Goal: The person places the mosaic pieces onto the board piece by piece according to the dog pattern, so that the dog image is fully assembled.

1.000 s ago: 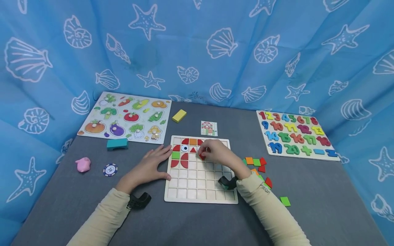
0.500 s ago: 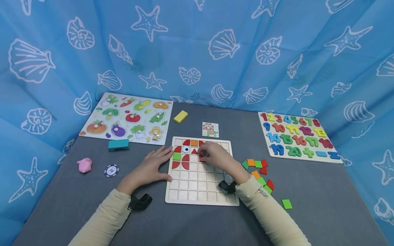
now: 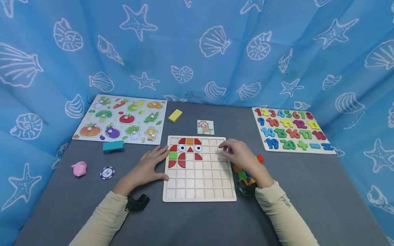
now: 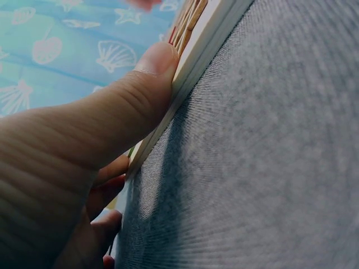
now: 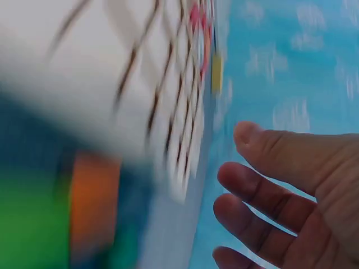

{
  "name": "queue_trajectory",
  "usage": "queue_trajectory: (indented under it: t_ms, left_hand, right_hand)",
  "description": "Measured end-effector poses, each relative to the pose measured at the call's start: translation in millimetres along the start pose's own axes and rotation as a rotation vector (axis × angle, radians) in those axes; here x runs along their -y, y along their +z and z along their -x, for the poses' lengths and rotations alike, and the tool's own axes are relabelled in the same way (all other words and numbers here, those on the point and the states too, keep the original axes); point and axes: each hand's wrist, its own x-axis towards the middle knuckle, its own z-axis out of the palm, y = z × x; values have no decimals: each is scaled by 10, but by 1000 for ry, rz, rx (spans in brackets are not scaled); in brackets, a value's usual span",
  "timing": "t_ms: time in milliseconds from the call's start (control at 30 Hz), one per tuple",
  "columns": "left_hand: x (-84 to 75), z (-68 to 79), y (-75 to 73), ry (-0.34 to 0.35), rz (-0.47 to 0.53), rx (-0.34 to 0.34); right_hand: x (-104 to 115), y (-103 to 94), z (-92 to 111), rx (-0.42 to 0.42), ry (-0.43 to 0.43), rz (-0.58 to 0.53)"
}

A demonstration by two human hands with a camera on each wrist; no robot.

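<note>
Centrally, the right hand (image 3: 238,155) holds nothing, its fingers loosely bent near the right edge of the grid board (image 3: 209,184); the left hand (image 3: 147,166), fingers spread, touches the left edge. Lying on the grey table (image 3: 197,225) between them, the board bears red pieces (image 3: 182,164) and two eye discs (image 3: 198,148). Farther out: a chip (image 3: 107,173) marked "10"; a number board (image 3: 309,149) reading 1 to 20; sleeve lettering (image 3: 285,201), too small to read.
</note>
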Motion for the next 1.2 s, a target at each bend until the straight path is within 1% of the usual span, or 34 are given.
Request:
queue_trajectory:
  t_ms: [67, 167, 267, 333, 400, 533, 667, 800, 933, 1033, 1100, 1200]
  left_hand:
    - [0, 3, -14, -1, -2, -7]
    - [-12, -1, -23, -1, 1, 1]
    - [-19, -4, -29, -2, -1, 11]
    - [-22, -6, -33, -7, -4, 12]
    - [-27, -9, -39, -14, -8, 11]
    - [-39, -13, -44, -18, -12, 16]
    - [-54, -7, -41, -15, -10, 21]
    - [-62, 6, -34, -20, -4, 20]
    - [-46, 5, -33, -22, -5, 19]
    - [-39, 2, -40, -19, -4, 18]
    - [-39, 1, -41, -13, -7, 16]
    - [-39, 2, -40, -13, -6, 17]
  right_hand:
    - [-211, -147, 138, -47, 61, 10]
    - [-522, -318, 370, -73, 177, 36]
    - [-762, -412, 545, -57, 261, 68]
    - [-871, -435, 612, -34, 291, 82]
    - [-935, -439, 642, -3, 311, 89]
    - [-968, -404, 631, 42, 347, 85]
    - [-927, -361, 583, 66, 342, 82]
    - [-868, -343, 533, 89, 283, 80]
    - [-832, -333, 496, 93, 205, 57]
    - [-826, -326, 488, 98, 173, 38]
    - [-825, -324, 498, 97, 188, 48]
    - [-804, -320, 500, 86, 247, 87]
